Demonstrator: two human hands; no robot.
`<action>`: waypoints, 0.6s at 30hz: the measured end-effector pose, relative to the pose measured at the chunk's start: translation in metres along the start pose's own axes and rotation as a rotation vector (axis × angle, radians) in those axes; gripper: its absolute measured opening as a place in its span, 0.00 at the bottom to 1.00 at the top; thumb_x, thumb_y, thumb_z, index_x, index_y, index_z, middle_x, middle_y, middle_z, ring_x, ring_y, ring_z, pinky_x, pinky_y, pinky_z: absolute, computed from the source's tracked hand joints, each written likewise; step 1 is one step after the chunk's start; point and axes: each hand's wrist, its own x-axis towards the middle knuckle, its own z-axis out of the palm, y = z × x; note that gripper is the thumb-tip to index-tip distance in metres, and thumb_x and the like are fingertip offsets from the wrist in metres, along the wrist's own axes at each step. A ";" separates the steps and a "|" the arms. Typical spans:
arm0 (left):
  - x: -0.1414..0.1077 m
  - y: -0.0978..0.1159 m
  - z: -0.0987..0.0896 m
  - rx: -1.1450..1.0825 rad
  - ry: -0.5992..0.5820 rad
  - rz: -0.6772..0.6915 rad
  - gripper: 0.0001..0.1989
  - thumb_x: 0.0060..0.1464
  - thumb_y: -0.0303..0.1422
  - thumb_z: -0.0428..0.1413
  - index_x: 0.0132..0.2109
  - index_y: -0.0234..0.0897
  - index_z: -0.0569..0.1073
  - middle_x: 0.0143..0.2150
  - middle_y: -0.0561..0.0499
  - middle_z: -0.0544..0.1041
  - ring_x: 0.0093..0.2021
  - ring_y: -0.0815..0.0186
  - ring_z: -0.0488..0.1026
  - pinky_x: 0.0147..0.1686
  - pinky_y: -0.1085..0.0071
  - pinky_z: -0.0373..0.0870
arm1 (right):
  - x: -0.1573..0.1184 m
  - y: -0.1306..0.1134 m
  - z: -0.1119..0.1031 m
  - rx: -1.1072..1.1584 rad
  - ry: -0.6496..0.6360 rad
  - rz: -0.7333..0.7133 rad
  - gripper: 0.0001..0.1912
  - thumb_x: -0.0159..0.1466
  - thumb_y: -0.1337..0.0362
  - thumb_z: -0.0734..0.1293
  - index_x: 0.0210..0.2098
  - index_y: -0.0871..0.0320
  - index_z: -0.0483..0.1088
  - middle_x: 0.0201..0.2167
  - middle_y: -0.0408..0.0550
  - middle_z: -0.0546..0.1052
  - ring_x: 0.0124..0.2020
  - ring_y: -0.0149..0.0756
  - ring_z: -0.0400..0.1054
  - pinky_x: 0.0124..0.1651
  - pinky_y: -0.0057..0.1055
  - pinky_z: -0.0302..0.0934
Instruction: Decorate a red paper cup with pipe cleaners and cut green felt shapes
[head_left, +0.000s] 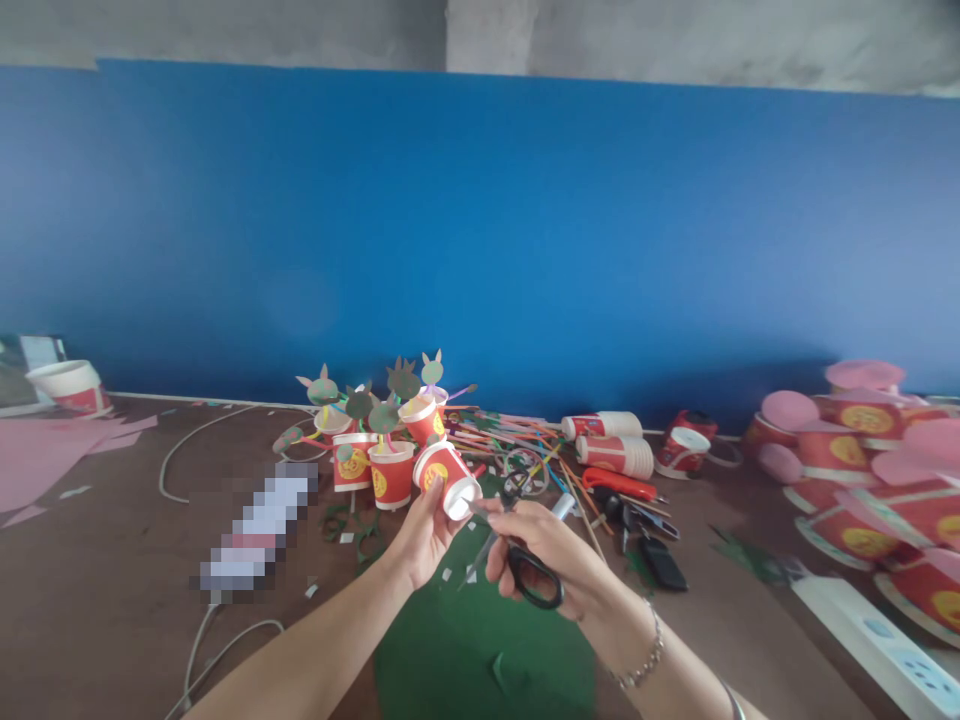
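My left hand (pixel 420 545) is closed on a red paper cup (pixel 448 472), thumb pressed on its smooth side near a yellow round print. The cup is tipped over, held up above the counter (pixel 315 660) in front of the cluster of standing cups (pixel 391 475), with one flat white round end facing down and toward my right. My right hand (pixel 540 540) is clamped on a pair of scissors (pixel 514 560), with rounded black loops and slim metal blades that stand apart. One blade points at the white end; I can't tell whether it touches. A chain bracelet (pixel 643 655) circles that wrist.

Below both hands lies a dark green sheet (pixel 480 640) with a curved edge, flecked with small white scraps. The standing cups carry flat paper heads with pointed ears, on thin stems. Just right of them, a loose heap of slender coloured sticks (pixel 502 432) fans out, next to ribbed stacks of cups (pixel 615 457) lying on their sides. Farther right are more red cups with smooth pink paper discs (pixel 790 411), and a hard white power strip (pixel 874 630). A flat blue wall (pixel 480 220) rises behind the matte brown counter.
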 end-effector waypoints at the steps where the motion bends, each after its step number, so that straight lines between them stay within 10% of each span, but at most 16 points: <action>1: 0.000 0.000 0.000 0.003 -0.002 -0.002 0.14 0.53 0.37 0.57 0.39 0.28 0.74 0.36 0.44 0.79 0.36 0.65 0.76 0.35 0.75 0.73 | 0.000 0.000 0.000 -0.069 0.001 -0.007 0.25 0.64 0.65 0.51 0.58 0.68 0.52 0.17 0.46 0.75 0.15 0.32 0.68 0.17 0.22 0.56; 9: -0.003 -0.001 0.003 0.145 0.094 -0.017 0.17 0.47 0.41 0.61 0.39 0.31 0.74 0.36 0.45 0.79 0.36 0.63 0.76 0.34 0.74 0.71 | -0.009 0.002 0.019 -1.610 0.270 -0.134 0.34 0.56 0.78 0.60 0.62 0.58 0.54 0.26 0.54 0.78 0.28 0.42 0.75 0.27 0.28 0.61; 18: -0.003 -0.002 0.003 0.092 0.026 -0.017 0.16 0.50 0.40 0.59 0.39 0.29 0.74 0.35 0.44 0.79 0.36 0.64 0.76 0.36 0.74 0.71 | -0.015 -0.003 0.014 -1.438 0.336 -0.238 0.21 0.62 0.69 0.56 0.54 0.59 0.65 0.27 0.52 0.79 0.29 0.40 0.74 0.26 0.28 0.56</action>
